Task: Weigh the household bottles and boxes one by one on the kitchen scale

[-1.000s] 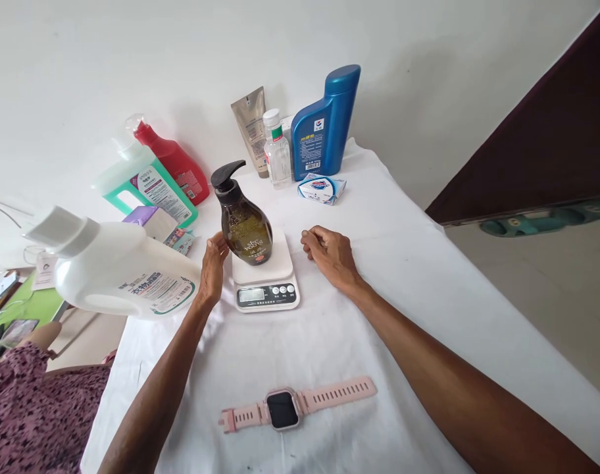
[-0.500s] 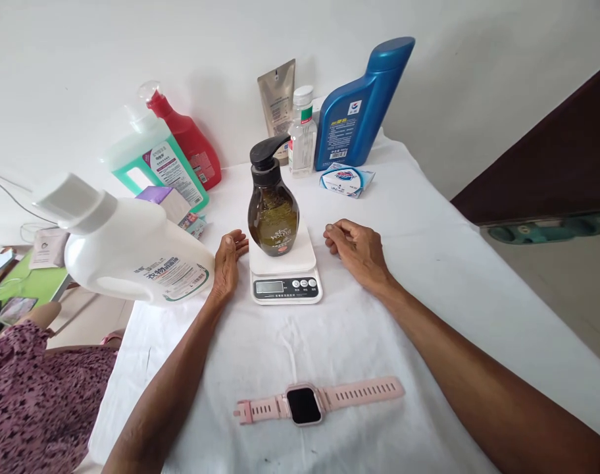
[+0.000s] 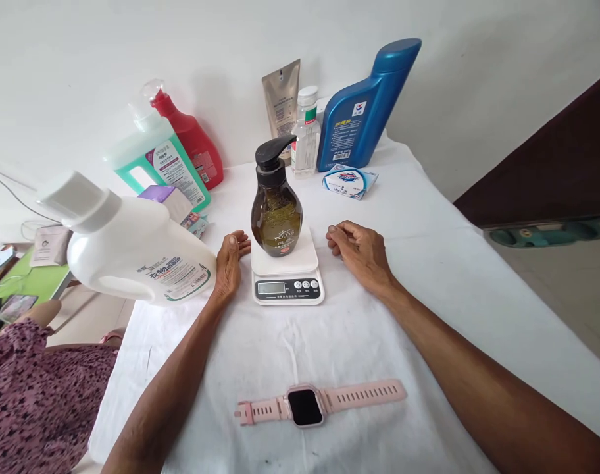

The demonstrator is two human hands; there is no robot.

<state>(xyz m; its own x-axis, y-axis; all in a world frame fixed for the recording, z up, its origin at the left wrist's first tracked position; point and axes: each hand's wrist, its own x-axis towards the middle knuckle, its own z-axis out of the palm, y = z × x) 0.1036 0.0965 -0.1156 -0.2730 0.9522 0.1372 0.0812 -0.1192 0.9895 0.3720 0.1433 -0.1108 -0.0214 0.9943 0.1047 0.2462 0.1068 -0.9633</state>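
A dark pump bottle (image 3: 277, 214) of brownish-green liquid stands upright on the white platform of a digital kitchen scale (image 3: 288, 289). The scale's small display looks blank. My left hand (image 3: 229, 262) rests on its edge just left of the scale, fingers loosely stretched and holding nothing, close beside a big white detergent jug (image 3: 132, 247). To the right of the scale lies my right hand (image 3: 360, 253), its fingers curled in with the thumb against them and nothing visible in them. Nearer to me, a pink-strapped smartwatch (image 3: 304, 405) lies flat, its screen dark.
Along the wall stand a green liquid jug (image 3: 159, 164), a red bottle (image 3: 194, 141), a beige tube (image 3: 281, 99), a clear bottle (image 3: 306, 141) and a blue oil bottle (image 3: 362, 112). A soap box (image 3: 348, 181) lies before them. Someone in patterned clothing (image 3: 58, 395) is at left.
The whole view has shifted very slightly, so things sit a little further right. Both hands, the pump bottle and the scale keep their places relative to each other.
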